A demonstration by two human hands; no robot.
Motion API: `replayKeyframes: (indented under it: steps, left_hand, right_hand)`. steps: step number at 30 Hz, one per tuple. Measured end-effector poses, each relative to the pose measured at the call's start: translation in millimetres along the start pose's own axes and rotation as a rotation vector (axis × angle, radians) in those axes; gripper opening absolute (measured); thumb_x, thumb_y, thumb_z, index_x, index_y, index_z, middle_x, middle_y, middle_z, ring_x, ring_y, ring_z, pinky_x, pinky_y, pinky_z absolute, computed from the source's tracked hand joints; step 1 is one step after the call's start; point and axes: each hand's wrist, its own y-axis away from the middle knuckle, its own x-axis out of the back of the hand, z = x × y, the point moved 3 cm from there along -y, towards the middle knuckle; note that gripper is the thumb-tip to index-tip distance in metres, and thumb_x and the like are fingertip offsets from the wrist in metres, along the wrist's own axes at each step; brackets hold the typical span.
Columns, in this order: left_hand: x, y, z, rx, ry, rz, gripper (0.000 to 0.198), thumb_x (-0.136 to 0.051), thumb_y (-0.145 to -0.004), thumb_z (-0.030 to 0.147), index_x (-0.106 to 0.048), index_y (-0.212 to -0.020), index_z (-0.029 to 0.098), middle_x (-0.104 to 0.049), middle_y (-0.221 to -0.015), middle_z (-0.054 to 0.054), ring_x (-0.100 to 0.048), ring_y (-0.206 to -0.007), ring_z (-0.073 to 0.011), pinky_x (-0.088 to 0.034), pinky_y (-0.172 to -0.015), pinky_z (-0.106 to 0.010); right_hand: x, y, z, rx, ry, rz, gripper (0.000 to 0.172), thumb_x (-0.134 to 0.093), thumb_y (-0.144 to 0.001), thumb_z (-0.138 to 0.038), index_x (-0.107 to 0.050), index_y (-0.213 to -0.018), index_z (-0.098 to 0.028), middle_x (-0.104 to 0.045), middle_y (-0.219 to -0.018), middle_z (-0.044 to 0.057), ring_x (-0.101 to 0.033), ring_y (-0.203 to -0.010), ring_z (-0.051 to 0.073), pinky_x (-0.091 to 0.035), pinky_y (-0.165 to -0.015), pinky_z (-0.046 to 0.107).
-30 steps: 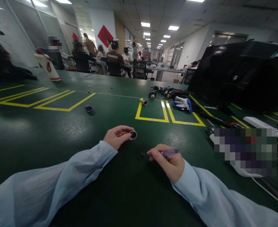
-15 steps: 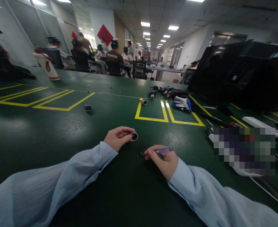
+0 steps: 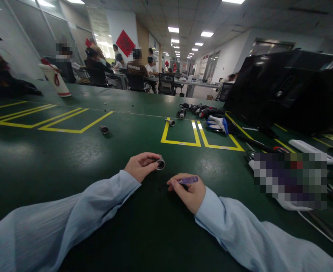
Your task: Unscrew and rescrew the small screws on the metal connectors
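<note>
My left hand point(image 3: 141, 167) is closed round a short hollow metal cylinder point(image 3: 161, 164), its round opening turned toward me and to the right. Close by on the right, my right hand point(image 3: 189, 192) grips a screwdriver point(image 3: 189, 180) with a clear purple handle. Its shaft points left, low over the green table, and the dark tip blurs into the tabletop. The two hands are apart, and the screwdriver does not touch the cylinder. Further back on the left lies another metal cylinder point(image 3: 104, 130). A smaller metal fitting point(image 3: 170, 122) rests inside a yellow taped outline.
Behind sit a power tool with a cable point(image 3: 208, 112) and a blue-and-white glove point(image 3: 217, 124). A black case point(image 3: 279, 90) and a white power strip point(image 3: 310, 151) are on the right. A paper cup point(image 3: 58, 81) stands back left. Several people sit at far tables.
My right hand has shifted left with the screwdriver. Small dark ring-like pieces seen by its tip before are now hard to make out. My left hand stays nearly still.
</note>
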Motion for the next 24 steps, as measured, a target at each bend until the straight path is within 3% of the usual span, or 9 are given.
replayKeyframes:
  steps: [7, 16, 24]
  left_hand:
    - [0.9, 0, 0, -0.008, -0.005, 0.005, 0.031, -0.068, -0.057, 0.02, -0.061, -0.086, 0.013, -0.068, -0.084, -0.006, -0.064, -0.078, -0.0192, -0.053, -0.073, -0.033]
    - [2.0, 0, -3, -0.008, -0.028, -0.013, 0.03, -0.067, -0.058, 0.019, -0.061, -0.087, 0.012, -0.068, -0.087, -0.006, -0.064, -0.08, -0.0184, -0.053, -0.073, -0.031]
    - [0.9, 1, -1, -0.007, -0.032, -0.033, 0.03, -0.066, -0.059, 0.019, -0.061, -0.087, 0.012, -0.068, -0.086, -0.006, -0.064, -0.081, -0.0187, -0.053, -0.075, -0.032]
  right_hand:
    - [1, -2, 3, -0.019, -0.061, 0.076, 0.019, -0.046, -0.08, -0.023, -0.062, -0.077, -0.014, -0.065, -0.065, 0.004, -0.062, -0.063, 0.014, -0.049, -0.06, 0.025]
    - [0, -1, 11, -0.069, -0.037, 0.057, 0.019, -0.045, -0.081, -0.024, -0.061, -0.075, -0.015, -0.064, -0.061, 0.003, -0.061, -0.059, 0.013, -0.048, -0.057, 0.024]
    - [3, -3, 1, -0.06, 0.051, 0.021, 0.015, -0.048, -0.08, -0.026, -0.054, -0.07, -0.017, -0.058, -0.06, 0.0, -0.055, -0.057, 0.012, -0.043, -0.055, 0.023]
